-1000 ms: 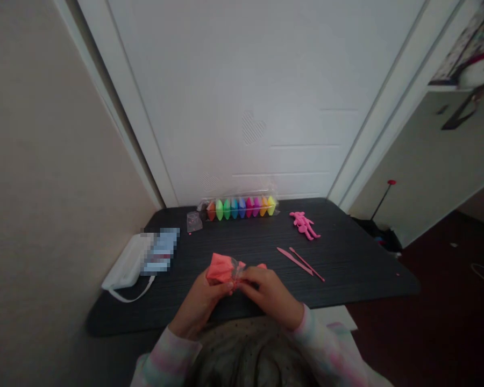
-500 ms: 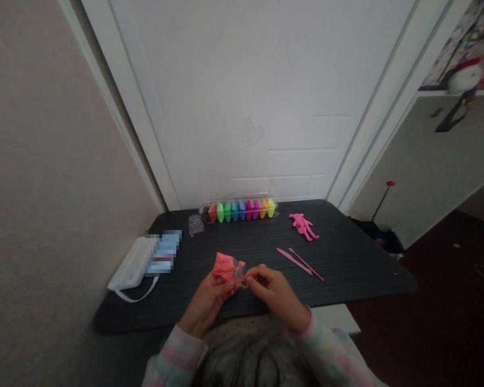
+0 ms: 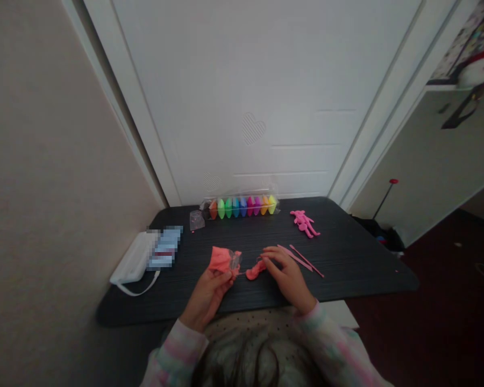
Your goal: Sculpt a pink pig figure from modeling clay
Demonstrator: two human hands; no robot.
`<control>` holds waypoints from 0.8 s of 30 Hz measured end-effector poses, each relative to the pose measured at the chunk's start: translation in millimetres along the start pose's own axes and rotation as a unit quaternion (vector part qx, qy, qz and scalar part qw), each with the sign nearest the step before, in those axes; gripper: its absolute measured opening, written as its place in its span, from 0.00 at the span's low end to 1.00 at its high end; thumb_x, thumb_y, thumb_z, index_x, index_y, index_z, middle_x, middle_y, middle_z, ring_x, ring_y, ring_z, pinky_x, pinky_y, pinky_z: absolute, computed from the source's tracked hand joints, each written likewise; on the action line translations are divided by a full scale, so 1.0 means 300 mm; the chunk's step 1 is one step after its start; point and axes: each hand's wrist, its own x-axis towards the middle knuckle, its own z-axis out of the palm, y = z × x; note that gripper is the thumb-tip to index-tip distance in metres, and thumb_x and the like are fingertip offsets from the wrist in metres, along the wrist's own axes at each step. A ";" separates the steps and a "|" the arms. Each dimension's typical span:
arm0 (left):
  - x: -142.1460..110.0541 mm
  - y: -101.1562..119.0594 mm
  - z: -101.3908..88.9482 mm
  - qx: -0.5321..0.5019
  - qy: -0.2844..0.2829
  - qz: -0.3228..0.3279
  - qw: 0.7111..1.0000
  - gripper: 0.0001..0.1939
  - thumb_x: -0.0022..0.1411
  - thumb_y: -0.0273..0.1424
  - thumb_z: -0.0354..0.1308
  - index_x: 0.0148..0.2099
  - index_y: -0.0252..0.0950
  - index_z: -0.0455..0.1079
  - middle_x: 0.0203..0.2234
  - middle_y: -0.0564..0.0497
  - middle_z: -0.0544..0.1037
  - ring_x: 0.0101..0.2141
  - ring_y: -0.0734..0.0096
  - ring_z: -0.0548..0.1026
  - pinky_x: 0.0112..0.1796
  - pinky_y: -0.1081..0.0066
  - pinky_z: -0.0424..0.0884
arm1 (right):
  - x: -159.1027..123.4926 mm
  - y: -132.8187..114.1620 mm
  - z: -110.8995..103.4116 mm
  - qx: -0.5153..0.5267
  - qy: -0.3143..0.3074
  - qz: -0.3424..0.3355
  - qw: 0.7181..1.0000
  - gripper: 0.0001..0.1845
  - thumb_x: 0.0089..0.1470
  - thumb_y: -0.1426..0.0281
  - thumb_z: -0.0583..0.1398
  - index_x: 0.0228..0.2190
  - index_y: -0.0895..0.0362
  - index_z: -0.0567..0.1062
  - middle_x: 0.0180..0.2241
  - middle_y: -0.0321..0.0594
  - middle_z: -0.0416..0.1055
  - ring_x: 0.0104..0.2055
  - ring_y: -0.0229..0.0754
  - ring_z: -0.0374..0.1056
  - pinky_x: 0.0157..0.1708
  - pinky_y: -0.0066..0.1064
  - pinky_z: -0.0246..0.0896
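Observation:
My left hand is closed around a small clear packet of coral modelling clay, holding it above the front of the table. Some clay sticks out at the packet's torn right end. To the right, a coral lump of modelling clay lies on the dark table. My right hand is over that lump's right end, with bent fingers and fingertips pressed against the clay. The fingers partly hide this end of the lump. Two pink modelling tools lie just beyond my right hand.
A clear tray of colourful clay packets stands along the back of the dark table. A pink figure lies at the back right, an empty clear wrapper at the back left. On the left is a white case with a strap.
My right hand has left the packet and moved right to the clay lump, which now shows more fully. The left hand still holds the packet, shifted slightly left. The view has tilted slightly.

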 end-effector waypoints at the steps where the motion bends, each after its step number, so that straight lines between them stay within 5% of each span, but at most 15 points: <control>1: 0.000 0.000 0.001 -0.001 0.003 0.000 1.000 0.09 0.42 0.19 0.62 0.30 0.32 0.70 0.24 0.53 0.75 0.24 0.79 0.71 0.28 0.79 0.67 | -0.002 0.011 0.009 -0.019 -0.001 -0.004 1.000 0.08 0.49 0.68 0.55 0.29 0.56 0.74 0.40 0.43 0.69 0.45 0.42 0.63 0.47 0.38 0.56; 9: 0.005 -0.006 -0.009 0.005 -0.025 0.003 1.000 0.10 0.43 0.20 0.61 0.31 0.32 0.70 0.25 0.52 0.76 0.25 0.80 0.72 0.29 0.80 0.68 | -0.005 0.019 0.042 -0.097 -0.094 -0.033 0.990 0.09 0.49 0.73 0.54 0.30 0.58 0.74 0.33 0.42 0.72 0.38 0.40 0.67 0.41 0.34 0.60; 18: 0.006 -0.010 -0.013 0.004 -0.019 0.001 1.000 0.11 0.41 0.20 0.62 0.31 0.32 0.69 0.24 0.53 0.76 0.24 0.80 0.72 0.28 0.80 0.68 | -0.013 0.016 0.042 -0.118 -0.022 -0.015 0.993 0.05 0.45 0.73 0.57 0.30 0.57 0.68 0.28 0.38 0.65 0.32 0.39 0.62 0.34 0.33 0.60; 24: 0.004 -0.009 -0.008 -0.001 -0.006 0.003 1.000 0.09 0.42 0.19 0.62 0.30 0.31 0.69 0.23 0.53 0.75 0.24 0.80 0.71 0.28 0.80 0.67 | -0.014 0.009 0.036 -0.093 -0.057 -0.029 0.994 0.03 0.47 0.74 0.55 0.24 0.57 0.69 0.27 0.38 0.62 0.33 0.39 0.61 0.35 0.32 0.58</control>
